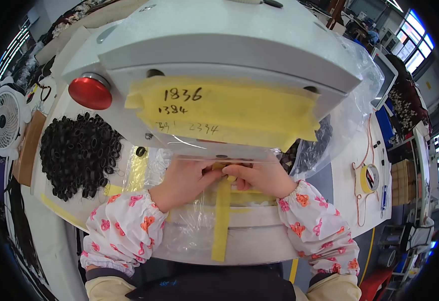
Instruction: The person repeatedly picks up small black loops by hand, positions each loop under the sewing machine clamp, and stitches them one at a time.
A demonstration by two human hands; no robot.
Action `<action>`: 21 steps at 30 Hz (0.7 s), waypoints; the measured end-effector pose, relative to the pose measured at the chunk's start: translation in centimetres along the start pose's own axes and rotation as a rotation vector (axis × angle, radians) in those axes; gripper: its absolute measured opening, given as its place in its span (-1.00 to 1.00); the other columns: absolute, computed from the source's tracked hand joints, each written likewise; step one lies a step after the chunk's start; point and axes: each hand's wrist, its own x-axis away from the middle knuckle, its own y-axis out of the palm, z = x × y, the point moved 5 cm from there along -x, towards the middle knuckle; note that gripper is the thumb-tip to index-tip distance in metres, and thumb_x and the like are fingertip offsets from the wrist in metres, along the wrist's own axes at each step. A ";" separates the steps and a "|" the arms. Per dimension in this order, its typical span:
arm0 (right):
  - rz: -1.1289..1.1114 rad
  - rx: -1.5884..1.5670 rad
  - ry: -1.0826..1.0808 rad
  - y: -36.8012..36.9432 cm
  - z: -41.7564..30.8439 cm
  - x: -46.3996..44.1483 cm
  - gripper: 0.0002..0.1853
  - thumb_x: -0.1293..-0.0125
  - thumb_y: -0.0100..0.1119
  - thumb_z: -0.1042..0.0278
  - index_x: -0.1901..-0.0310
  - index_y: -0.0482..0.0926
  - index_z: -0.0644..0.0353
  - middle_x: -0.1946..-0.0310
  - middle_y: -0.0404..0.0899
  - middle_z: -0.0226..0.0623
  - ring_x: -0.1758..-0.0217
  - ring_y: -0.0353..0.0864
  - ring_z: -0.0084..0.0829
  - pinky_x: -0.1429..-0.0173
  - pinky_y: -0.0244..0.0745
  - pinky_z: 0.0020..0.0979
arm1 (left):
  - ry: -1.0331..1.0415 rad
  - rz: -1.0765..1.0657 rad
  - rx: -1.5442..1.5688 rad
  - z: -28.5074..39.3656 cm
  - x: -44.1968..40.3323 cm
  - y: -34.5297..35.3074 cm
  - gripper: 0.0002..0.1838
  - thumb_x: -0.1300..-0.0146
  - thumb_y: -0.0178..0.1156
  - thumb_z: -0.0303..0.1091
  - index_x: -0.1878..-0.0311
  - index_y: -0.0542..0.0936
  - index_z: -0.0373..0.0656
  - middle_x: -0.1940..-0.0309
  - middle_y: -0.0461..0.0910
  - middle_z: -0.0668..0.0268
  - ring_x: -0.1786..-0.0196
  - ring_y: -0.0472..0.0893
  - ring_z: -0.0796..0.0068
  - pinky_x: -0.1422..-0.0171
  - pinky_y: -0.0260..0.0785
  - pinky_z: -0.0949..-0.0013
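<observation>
Both of my hands meet under the front edge of a large white machine head (219, 47). My left hand (185, 181) comes in from the left with its thumb and fingers pressed together. My right hand (265, 176) is closed in a pinch close beside it. Between the fingertips is something small and yellowish, too hidden to name. Just below them a strip of yellow tape (221, 220) runs toward the table's near edge, over clear plastic film (185, 228). A single black loop (140, 151) lies left of my left hand.
A big pile of black loops (81, 155) covers the left of the table. The machine carries a red button (90, 92) and a yellow label (229, 111) with handwritten numbers. A white fan (6, 120) stands far left. At right are a tape roll (369, 178), cord and a blue pen (384, 197).
</observation>
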 end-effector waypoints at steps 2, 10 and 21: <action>0.120 0.093 -0.152 -0.1 0.7 -0.1 -0.83 -0.19 0.23 0.47 0.21 0.50 0.32 0.54 0.56 -0.31 0.57 0.59 -0.51 0.51 0.46 -0.52 | -0.090 -0.031 0.021 -0.4 -0.1 -0.1 -0.73 -0.11 0.22 -0.24 0.10 0.62 -0.04 0.35 0.61 0.24 0.33 0.58 0.19 0.24 0.41 0.25; 0.382 0.903 -0.803 2.4 -1.2 4.6 -0.71 0.02 0.27 0.44 0.21 0.52 0.26 0.17 0.53 -0.21 0.17 0.52 -0.27 0.17 0.43 -0.32 | -0.075 0.058 -0.072 -0.4 -0.2 0.0 -0.73 -0.14 0.18 -0.22 0.13 0.62 -0.10 0.31 0.62 0.22 0.28 0.59 0.17 0.22 0.41 0.22; 0.381 1.213 -0.702 3.7 -0.4 4.7 -0.64 -0.03 0.10 0.44 0.09 0.50 0.38 0.09 0.51 -0.14 0.05 0.43 -0.30 0.03 0.30 -0.31 | 0.183 0.079 -0.638 -0.7 -0.1 1.7 -0.76 -0.17 0.08 -0.26 0.11 0.61 0.03 0.25 0.61 0.36 0.16 0.59 0.28 0.12 0.43 0.25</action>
